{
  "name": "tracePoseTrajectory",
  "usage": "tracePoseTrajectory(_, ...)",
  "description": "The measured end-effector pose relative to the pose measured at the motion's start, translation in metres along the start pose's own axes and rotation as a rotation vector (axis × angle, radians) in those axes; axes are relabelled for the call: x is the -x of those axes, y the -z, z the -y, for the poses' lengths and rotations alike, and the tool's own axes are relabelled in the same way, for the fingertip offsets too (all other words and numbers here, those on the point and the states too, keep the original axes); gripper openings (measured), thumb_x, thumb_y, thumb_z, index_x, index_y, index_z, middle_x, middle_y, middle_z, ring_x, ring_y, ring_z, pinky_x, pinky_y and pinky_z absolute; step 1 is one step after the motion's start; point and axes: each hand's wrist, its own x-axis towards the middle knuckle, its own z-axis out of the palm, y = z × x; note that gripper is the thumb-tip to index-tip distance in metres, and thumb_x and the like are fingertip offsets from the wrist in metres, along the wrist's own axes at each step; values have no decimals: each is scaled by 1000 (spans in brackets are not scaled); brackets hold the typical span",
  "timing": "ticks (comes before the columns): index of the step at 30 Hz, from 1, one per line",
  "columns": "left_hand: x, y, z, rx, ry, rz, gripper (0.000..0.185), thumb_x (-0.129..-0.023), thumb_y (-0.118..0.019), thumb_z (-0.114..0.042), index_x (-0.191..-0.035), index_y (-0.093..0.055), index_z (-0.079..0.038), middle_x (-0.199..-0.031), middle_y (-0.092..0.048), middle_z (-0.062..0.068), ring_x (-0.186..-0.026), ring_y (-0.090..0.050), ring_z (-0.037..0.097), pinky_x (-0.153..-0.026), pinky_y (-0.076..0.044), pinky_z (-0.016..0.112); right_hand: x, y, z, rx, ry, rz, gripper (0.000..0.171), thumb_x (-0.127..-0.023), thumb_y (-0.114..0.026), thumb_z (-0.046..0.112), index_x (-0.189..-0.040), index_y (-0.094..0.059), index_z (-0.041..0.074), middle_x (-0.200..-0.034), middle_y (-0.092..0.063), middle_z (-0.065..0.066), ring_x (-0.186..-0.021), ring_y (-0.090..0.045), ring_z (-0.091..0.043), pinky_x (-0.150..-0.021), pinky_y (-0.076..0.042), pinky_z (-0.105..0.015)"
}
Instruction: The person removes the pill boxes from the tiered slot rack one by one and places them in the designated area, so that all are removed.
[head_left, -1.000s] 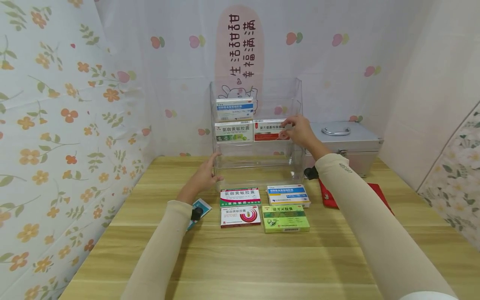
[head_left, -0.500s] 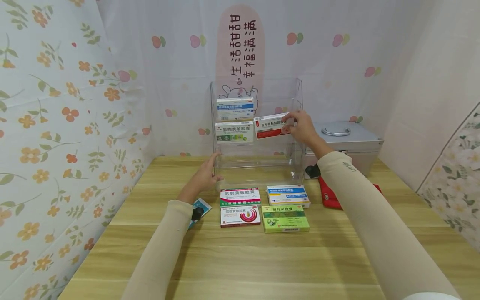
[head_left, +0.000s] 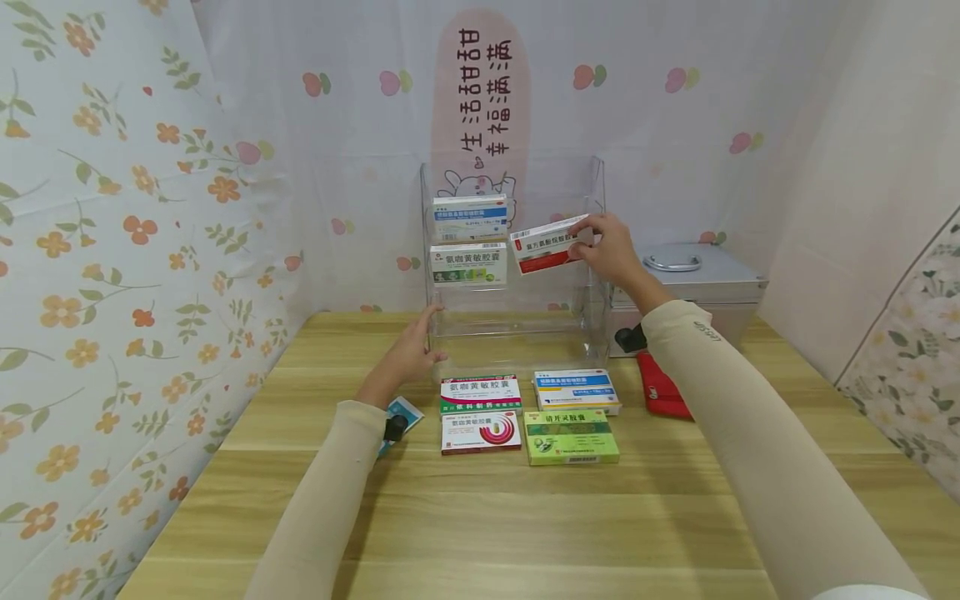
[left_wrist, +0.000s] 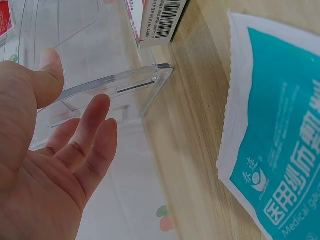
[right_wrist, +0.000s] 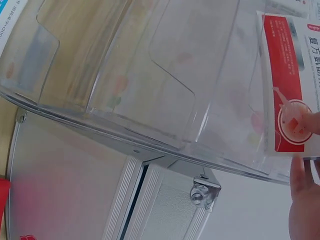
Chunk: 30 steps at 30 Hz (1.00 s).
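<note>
four boxes lie before the rack; case right.

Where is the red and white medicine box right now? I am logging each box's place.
In the head view the red and white medicine box is tilted in the right hand, at the right of the clear rack, beside the green-labelled box.
</note>
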Motion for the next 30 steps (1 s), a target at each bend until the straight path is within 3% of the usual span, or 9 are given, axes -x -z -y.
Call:
tracePoseTrajectory(8,-1,-1,0,-11,-3,4,86,-90,-72,-5,-154,-18,-22,-143,-41,25,-88,-58,29,-84,-51,46,1,4,-1,11,79,-75,17,-88,-69,-3,-105,-69,-3,-121,-53,-22,-116,-48,-41,-93,-42,-54)
tracePoseTrajectory(13,-1,-1,0,-16,-7,5,86,-90,-72,-5,-154,-18,-21,-142,-42,26,-88,-59,28,-84,-51,46,4,8,-1,23,118,-94,19,-88,-71,0,-107,-69,-2,-119,-54,-21,-108,-50,-35,-86,-45,-49)
tracePoseTrajectory(16,0,-1,-1,-19,-1,5,86,-91,-72,-6,-155,-18,-21,-141,-41,27,-88,-58,29,-84,-51,46,6,10,-3,24,139,-108,20,-89,-72,2,-108,-69,-2,-117,-55,-19,-103,-51,-31,-79,-48,-41)
tracePoseTrajectory(23,0,-1,0,-23,-4,-3,86,-90,-72,-6,-155,-18,-19,-144,-39,27,-90,-59,30,-85,-51,48,14,12,-9,-26,164,-161,22,-87,-75,4,-108,-69,-2,-114,-57,-16,-97,-55,-26,-71,-43,-10)
tracePoseTrajectory(30,0,-1,-1,-17,-4,-2,86,-90,-72,-5,-155,-17,-18,-144,-39,27,-91,-60,32,-87,-51,50,25,12,-8,-106,160,-192,25,-86,-76,1,-110,-69,-3,-116,-57,-16,-96,-59,-23,-72,-47,-8)
